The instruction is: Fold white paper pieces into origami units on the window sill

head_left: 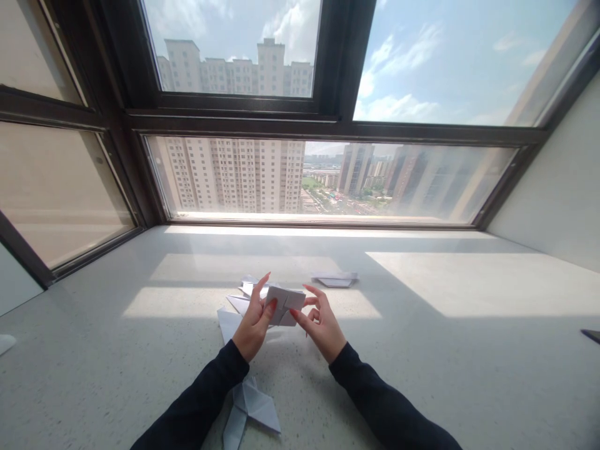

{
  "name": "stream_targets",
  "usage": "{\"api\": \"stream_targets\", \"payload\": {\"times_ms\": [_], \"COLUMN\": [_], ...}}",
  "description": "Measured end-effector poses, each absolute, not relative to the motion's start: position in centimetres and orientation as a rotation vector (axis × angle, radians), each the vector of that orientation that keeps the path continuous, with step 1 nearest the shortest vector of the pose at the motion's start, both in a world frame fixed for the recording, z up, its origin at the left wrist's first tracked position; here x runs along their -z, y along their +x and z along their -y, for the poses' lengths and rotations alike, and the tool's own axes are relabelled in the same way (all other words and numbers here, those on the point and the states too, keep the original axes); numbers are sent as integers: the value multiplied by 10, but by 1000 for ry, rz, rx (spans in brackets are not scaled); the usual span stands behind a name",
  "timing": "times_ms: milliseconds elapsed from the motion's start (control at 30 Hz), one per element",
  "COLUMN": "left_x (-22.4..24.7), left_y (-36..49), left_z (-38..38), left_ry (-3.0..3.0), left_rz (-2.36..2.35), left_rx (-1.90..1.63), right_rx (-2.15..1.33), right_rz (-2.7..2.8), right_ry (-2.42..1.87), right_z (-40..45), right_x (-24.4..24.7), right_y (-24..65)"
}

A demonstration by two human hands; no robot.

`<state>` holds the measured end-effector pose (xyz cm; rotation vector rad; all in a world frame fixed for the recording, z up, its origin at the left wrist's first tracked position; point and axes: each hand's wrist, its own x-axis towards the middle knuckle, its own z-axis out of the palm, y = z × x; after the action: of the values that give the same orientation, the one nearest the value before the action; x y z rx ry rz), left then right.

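A folded white paper piece (287, 301), roughly square with crossing creases, is held up above the pale sill. My left hand (254, 322) grips its left side, the thumb pressed on its face and the index finger raised. At its lower right edge, my right hand (322, 320) pinches the paper with the thumb, other fingers curled behind. Several folded white papers (229, 322) lie beyond and beside my left hand, partly hidden by it.
A flat folded paper (335, 280) lies farther back, right of centre. Near my left forearm is a folded paper shape (255, 406). A dark pointed object (591, 335) shows at the right edge, a white object (6, 343) at the left. Windows (262, 175) rise behind the speckled sill (445, 362).
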<state>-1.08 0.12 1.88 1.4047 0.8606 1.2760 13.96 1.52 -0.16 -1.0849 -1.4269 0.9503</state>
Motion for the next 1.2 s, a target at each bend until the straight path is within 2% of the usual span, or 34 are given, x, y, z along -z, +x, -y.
{"api": "stream_targets", "payload": {"times_ms": [133, 333, 567, 700, 1000, 1200], "left_x": [-13, -6, -2, -6, -12, -18], "left_y": [-11, -14, -13, -13, -14, -14], "left_z": [-1, -8, -10, -8, -7, -5], "left_ry": [1527, 1565, 1616, 1561, 1576, 1460], "left_rz": [-798, -783, -929, -1010, -1065, -986], "left_rx": [-1197, -1158, -1076, -1143, -1210, -1251], "right_rx": [-1038, -689, -825, -944, -467, -211], "right_rz": [1609, 1903, 1874, 1874, 1907, 1945], "right_ry": [-1081, -1141, -1121, -1222, -1725, -1861], "right_z": [-21, -23, -28, -40, -70, -76], "right_x": [-4, -13, -1, 10, 7, 8], "right_y": [151, 164, 163, 170, 242, 265]}}
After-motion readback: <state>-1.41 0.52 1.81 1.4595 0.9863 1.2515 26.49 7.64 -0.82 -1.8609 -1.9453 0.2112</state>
